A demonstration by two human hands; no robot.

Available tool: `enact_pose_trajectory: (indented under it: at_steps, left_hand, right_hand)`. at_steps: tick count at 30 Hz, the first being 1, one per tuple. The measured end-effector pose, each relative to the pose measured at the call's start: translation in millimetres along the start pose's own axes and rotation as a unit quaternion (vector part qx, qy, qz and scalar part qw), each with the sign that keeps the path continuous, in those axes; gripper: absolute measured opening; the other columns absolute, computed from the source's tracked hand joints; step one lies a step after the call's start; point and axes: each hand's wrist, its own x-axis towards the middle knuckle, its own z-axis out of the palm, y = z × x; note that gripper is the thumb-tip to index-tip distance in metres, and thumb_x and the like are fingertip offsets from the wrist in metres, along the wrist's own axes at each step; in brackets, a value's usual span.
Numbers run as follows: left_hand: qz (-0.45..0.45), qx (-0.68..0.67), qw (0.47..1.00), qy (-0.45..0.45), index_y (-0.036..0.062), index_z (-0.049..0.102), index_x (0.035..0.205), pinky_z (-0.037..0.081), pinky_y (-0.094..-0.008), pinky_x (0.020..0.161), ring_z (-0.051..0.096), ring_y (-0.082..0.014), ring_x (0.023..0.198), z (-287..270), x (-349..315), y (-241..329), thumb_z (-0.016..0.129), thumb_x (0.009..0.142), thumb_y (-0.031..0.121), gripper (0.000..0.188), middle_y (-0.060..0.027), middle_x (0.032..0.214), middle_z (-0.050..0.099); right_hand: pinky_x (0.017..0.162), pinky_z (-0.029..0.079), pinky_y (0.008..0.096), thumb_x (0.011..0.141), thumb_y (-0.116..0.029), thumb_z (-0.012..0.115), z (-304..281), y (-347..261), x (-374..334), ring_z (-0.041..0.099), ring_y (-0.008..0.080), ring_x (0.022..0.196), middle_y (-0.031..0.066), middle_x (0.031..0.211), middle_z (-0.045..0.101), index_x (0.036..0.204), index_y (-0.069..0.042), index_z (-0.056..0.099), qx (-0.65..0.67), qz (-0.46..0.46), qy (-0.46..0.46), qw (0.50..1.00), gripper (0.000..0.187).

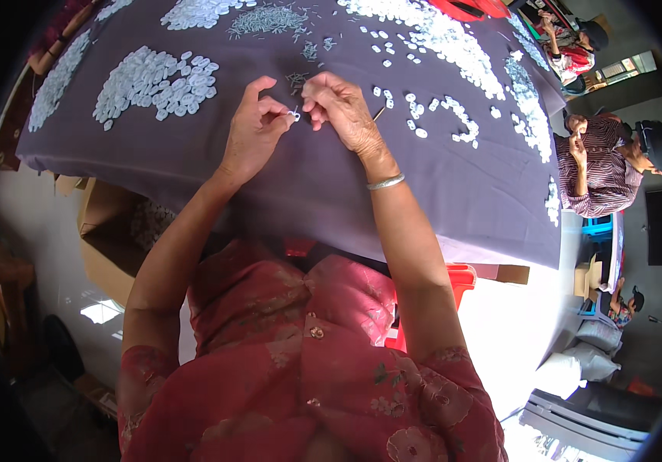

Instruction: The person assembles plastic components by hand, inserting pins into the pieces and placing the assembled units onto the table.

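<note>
My left hand (258, 127) pinches a small white plastic piece (294, 115) between thumb and fingertip, the index finger raised. Close by on the right, my right hand (338, 110) is curled with its fingertips together. A thin brownish rod (379, 113) sticks out past its outer side; whether the fingertips hold anything more is too small to tell. Just beyond both hands lies a little cluster of small dark screw-like pieces (295, 79). A few white pieces (415, 109) are scattered right of my right hand.
Heaps of white plastic pieces (154, 86) and a pile of small metal pieces (268, 21) cover parts of the dark tablecloth (215, 154). An open cardboard box (103, 231) stands below at left, a red stool (460, 279) at right. Another person (604, 162) works along the right side.
</note>
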Motion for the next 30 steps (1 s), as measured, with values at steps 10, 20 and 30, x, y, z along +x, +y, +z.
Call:
enact_pose_trajectory:
  at_steps: [10,20,30]
  left_hand:
    - [-0.005,0.013,1.0,0.008,-0.0021,0.043,0.12,0.047,-0.024,0.069,0.057,-0.0086,0.073,-3,-1,-2,0.063,0.081,0.0,0.044,-0.0044,0.089,0.06]
    - [-0.003,0.005,1.0,0.005,-0.0038,0.058,0.095,0.046,-0.0235,0.07,0.056,-0.0083,0.072,-3,0,-4,0.064,0.082,0.003,0.016,-0.004,0.111,0.054]
    - [-0.005,0.004,1.0,0.006,-0.0035,0.058,0.094,0.047,-0.0238,0.068,0.055,-0.0075,0.071,-2,-1,-4,0.065,0.082,0.003,0.015,-0.005,0.111,0.054]
  right_hand:
    - [0.049,0.04,0.0204,0.086,-0.012,0.064,-54,-13,-24,0.049,0.0056,0.054,0.0014,0.071,0.059,0.087,-0.004,0.063,-0.043,-0.084,0.208,0.973,0.008]
    - [0.052,0.038,0.0205,0.082,-0.012,0.064,-154,-23,-94,0.05,0.0057,0.062,-0.0001,0.074,0.062,0.09,-0.002,0.069,-0.329,0.064,0.246,0.909,0.014]
    - [0.068,0.048,0.0218,0.082,-0.008,0.067,-140,-10,-91,0.059,0.0068,0.072,-0.0003,0.078,0.064,0.092,-0.001,0.066,-0.423,-0.032,0.189,0.886,0.012]
